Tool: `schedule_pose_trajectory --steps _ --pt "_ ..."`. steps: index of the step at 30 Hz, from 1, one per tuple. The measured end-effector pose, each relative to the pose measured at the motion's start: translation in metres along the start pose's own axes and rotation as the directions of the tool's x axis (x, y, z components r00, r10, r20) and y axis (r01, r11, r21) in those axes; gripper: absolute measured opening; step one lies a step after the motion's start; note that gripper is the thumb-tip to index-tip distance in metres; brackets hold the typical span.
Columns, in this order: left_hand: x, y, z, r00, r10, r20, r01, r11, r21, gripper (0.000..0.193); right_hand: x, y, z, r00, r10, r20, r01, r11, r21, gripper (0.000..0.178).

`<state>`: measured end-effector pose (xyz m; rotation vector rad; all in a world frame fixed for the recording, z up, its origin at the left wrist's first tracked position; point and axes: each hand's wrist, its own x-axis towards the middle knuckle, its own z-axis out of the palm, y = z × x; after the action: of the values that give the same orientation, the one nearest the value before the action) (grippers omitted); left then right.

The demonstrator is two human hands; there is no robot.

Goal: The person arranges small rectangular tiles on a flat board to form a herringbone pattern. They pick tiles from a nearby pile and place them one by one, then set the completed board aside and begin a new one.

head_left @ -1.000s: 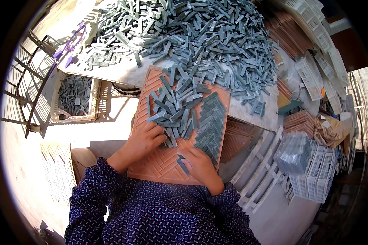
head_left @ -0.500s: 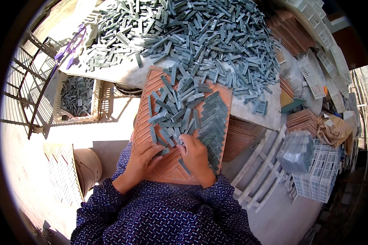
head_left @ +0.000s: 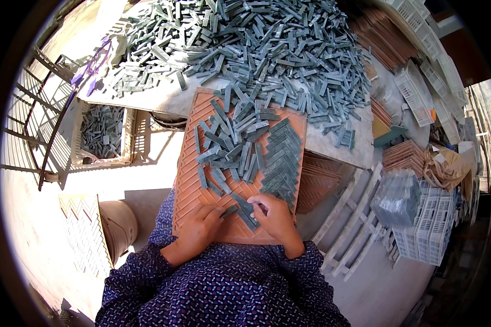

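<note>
An orange tray [head_left: 188, 185] with slanted grooves lies before me. Several grey-green stone strips [head_left: 281, 158] sit in its right grooves in a herringbone pattern, with a loose heap of strips [head_left: 226, 139] on its upper middle. My left hand [head_left: 199, 224], near the tray's lower left, pinches a short strip [head_left: 229, 211] between thumb and fingers. My right hand [head_left: 275, 217] is closed at the end of another strip [head_left: 241, 202] lying slantwise on the tray. Just below that one, a further strip [head_left: 248, 220] lies at the same slant.
A large pile of stone strips [head_left: 267, 49] covers the table [head_left: 338, 150] beyond the tray. On the left stands a cream crate [head_left: 130, 133] of strips, with a bucket [head_left: 117, 220] below. White crates [head_left: 423, 234], a wooden pallet [head_left: 349, 218] and stacked orange trays [head_left: 401, 158] stand right.
Both hands have moved down toward the tray's near edge. A strip now lies by my right fingers, above the one seen before. My left hand has brought its strip lower.
</note>
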<state>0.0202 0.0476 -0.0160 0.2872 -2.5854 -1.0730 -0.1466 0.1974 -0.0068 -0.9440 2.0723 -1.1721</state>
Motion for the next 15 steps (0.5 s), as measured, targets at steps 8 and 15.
schedule_pose_trajectory --steps 8,15 --pt "0.002 -0.018 -0.011 0.995 -0.047 -0.09 0.053 0.996 0.071 0.028 0.006 -0.007 -0.011 0.96 -0.214 0.183 0.234 0.968 -0.095 0.015" --pt "0.0 -0.019 -0.006 0.994 -0.026 -0.107 0.032 0.998 0.058 0.028 0.026 -0.017 0.012 0.904 -0.399 0.153 0.422 0.889 -0.176 0.014"
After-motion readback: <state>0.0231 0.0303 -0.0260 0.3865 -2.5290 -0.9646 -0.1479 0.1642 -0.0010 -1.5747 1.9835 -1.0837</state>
